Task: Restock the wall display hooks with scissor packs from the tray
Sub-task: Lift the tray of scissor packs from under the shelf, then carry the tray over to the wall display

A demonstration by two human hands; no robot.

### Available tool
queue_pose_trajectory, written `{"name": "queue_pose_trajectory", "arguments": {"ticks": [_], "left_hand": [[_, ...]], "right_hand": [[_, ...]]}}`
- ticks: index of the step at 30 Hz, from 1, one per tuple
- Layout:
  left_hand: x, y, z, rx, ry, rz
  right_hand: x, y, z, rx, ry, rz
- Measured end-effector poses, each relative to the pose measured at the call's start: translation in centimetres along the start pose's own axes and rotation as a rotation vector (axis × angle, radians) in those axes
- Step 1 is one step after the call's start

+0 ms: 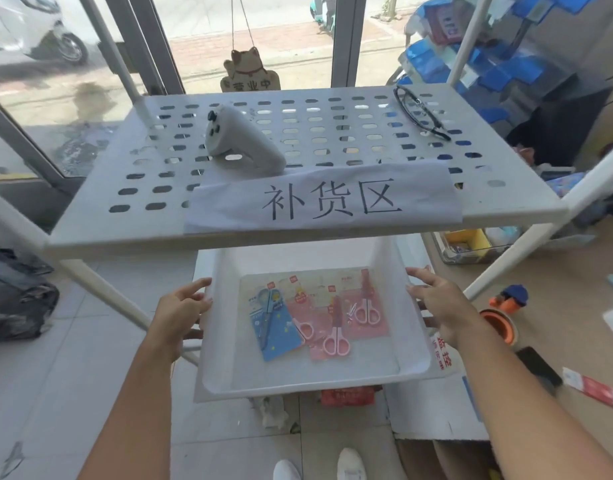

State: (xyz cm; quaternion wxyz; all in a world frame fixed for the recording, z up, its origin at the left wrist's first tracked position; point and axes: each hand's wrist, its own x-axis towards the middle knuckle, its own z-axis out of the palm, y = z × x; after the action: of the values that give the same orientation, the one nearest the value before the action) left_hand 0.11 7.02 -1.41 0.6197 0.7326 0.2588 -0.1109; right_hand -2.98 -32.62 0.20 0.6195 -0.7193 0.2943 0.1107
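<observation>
A white plastic tray point(298, 386) sits under the upper shelf of a white rack, jutting out toward me. In it lie a blue scissor pack point(275, 327) and two pink scissor packs point(332, 337) point(367, 313), partly overlapping. My left hand point(180, 317) grips the tray's left rim, fingers curled at the edge. My right hand point(440, 303) presses against the tray's right wall with its fingers spread along the rim. No display hooks are in view.
The perforated upper shelf point(90, 230) carries a grey controller point(242, 143), black glasses point(421, 114) and a paper sign point(325, 202). To the right are an orange tape roll point(499, 323) and a black phone point(537, 365). A dark bag point(17, 296) lies on the floor at left.
</observation>
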Motion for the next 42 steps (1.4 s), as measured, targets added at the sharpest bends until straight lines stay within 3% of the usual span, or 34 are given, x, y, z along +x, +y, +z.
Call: {"name": "queue_pose_trajectory", "arguments": {"ticks": [7, 18, 29, 35, 42], "left_hand": [[-6.7, -1.8, -0.5, -0.062, 0.047, 0.074], [-25.4, -9.7, -2.3, -0.168, 0.459, 0.103], [-44.6, -21.1, -9.5, -0.288, 0.986, 0.029], [-55.5, -28.5, -13.4, -0.388, 1.269, -0.043], [-68.8, -37.4, -19.3, -0.494, 1.46, -0.129]], "right_hand": [[-2.6, 0.7, -2.3, -0.015, -0.091, -0.078], [-6.5, 2.3, -1.3, -0.16, -0.454, -0.18], [-17.2, 4.9, 13.2, -0.411, -0.941, -0.322], [-27.9, 8.3, 23.3, -0.558, -1.183, -0.396], [-43.1, 15.4, 34.2, -0.668, -1.431, -0.446]]}}
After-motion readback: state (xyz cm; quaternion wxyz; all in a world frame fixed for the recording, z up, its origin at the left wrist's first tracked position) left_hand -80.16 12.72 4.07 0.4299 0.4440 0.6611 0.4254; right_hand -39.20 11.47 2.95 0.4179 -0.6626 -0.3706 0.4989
